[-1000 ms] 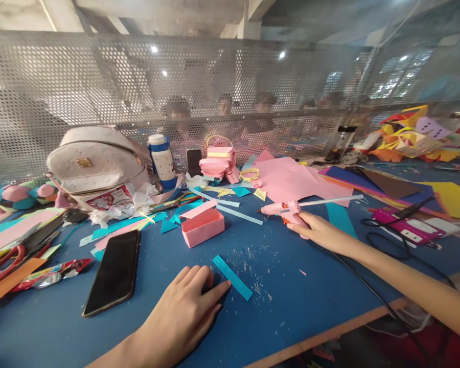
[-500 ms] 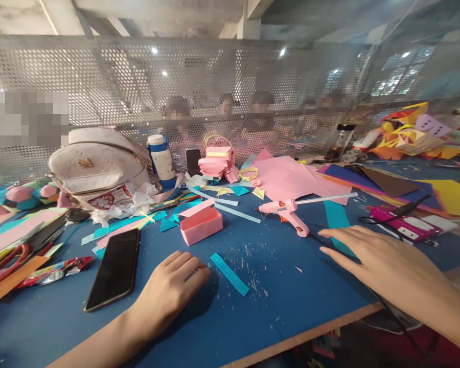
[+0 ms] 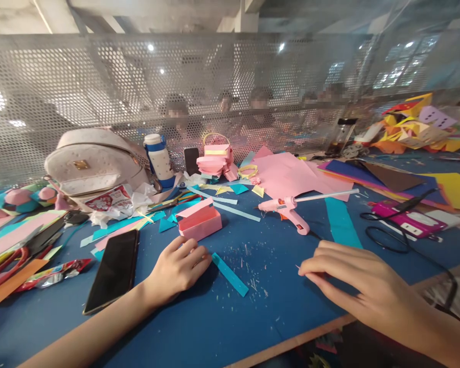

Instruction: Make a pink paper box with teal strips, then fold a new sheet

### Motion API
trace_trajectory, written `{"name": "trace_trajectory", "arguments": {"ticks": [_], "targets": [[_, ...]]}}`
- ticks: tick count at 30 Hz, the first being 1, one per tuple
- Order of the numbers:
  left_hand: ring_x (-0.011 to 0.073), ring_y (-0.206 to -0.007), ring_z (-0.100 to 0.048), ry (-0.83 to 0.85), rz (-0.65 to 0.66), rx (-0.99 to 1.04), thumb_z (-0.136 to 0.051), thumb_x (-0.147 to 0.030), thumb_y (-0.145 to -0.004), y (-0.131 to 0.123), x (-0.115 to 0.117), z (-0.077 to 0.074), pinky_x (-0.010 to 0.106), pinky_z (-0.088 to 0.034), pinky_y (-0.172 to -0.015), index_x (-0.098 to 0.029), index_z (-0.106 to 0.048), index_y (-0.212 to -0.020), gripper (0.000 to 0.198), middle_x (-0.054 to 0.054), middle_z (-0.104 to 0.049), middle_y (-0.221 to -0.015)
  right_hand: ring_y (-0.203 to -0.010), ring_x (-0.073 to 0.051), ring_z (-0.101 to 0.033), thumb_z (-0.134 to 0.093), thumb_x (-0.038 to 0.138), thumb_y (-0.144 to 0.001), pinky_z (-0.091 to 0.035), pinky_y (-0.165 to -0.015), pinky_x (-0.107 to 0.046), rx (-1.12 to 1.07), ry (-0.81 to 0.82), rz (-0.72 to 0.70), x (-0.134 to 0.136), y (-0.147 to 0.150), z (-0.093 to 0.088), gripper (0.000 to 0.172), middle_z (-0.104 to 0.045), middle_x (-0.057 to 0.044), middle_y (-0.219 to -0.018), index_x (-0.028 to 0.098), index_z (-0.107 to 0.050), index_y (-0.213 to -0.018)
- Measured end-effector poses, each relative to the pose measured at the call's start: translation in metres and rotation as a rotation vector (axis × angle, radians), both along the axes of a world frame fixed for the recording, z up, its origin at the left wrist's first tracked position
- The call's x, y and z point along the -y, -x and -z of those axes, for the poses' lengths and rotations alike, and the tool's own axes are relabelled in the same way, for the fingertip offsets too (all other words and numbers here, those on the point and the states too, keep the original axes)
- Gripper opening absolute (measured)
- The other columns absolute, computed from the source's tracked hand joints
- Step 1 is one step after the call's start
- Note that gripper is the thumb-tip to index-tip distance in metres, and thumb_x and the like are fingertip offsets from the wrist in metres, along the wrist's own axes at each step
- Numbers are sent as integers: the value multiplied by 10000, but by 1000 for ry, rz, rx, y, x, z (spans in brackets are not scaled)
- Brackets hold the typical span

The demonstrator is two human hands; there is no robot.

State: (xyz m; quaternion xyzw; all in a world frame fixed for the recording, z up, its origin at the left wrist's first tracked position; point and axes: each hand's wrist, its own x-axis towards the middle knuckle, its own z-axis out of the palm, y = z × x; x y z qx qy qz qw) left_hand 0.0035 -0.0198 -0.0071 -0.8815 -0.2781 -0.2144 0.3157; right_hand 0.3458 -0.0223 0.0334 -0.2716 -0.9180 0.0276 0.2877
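Observation:
My left hand (image 3: 182,268) rests on the blue tabletop with its fingers loosely bent and slightly apart, holding nothing visible. Its fingertips are beside the upper end of a blue paper strip (image 3: 231,276); whether they touch it is unclear. Just beyond stands a small pink paper box (image 3: 205,225) with its flap raised. My right hand (image 3: 345,278) is low over the table, thumb and index finger pinched at a tiny pink paper scrap (image 3: 298,267) that pokes out at the fingertips. A pink glue gun (image 3: 291,214) with a clear glue stick lies beyond that hand.
A black phone (image 3: 113,271) lies left of my left hand. Behind are a pale backpack (image 3: 99,158), a bottle (image 3: 161,163) and pink paper sheets (image 3: 287,174). At right sit a magenta power strip (image 3: 410,217) and its cable. Paper crumbs (image 3: 253,266) dot the table.
My right hand has moved left and down onto the small pink scrap, and its fingers have come together. My left hand has shifted slightly up and away, nearer the pink box.

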Motion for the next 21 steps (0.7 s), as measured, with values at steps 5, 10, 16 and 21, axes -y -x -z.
{"name": "trace_trajectory", "arguments": {"ticks": [5, 10, 16, 21], "targets": [[164, -727, -534, 32, 23, -14, -496, -116, -971, -1, -4, 2, 321, -393, -674, -163, -634, -928, 153, 25, -673, -834, -672, -156, -574, -532, 147, -925, -450, -641, -288, -40, 9, -18, 1, 0, 3, 118, -646, -8, -759, 228, -613, -954], [156, -733, -546, 60, 32, -7, -506, -121, -968, -2, -6, 3, 320, -410, -687, -174, -626, -933, 136, 24, -679, -865, -665, -148, -557, -528, 116, -915, -448, -642, -278, -23, 12, -42, 1, 0, 4, 137, -614, -1, -734, 222, -609, -949], [155, -726, -552, 28, 48, -19, -496, -109, -970, -1, -7, -1, 325, -419, -688, -173, -628, -931, 152, 21, -693, -867, -668, -151, -530, -525, 83, -909, -431, -636, -279, -43, -9, -104, 3, 0, 5, 165, -590, -9, -731, 213, -592, -987], [163, -725, -551, 9, 45, -25, -483, -106, -975, 0, -8, -2, 331, -417, -686, -168, -639, -942, 171, 24, -698, -861, -683, -157, -526, -526, 76, -907, -432, -648, -283, -30, -26, -127, 5, -1, 6, 181, -594, -16, -743, 212, -584, -1011]]}}
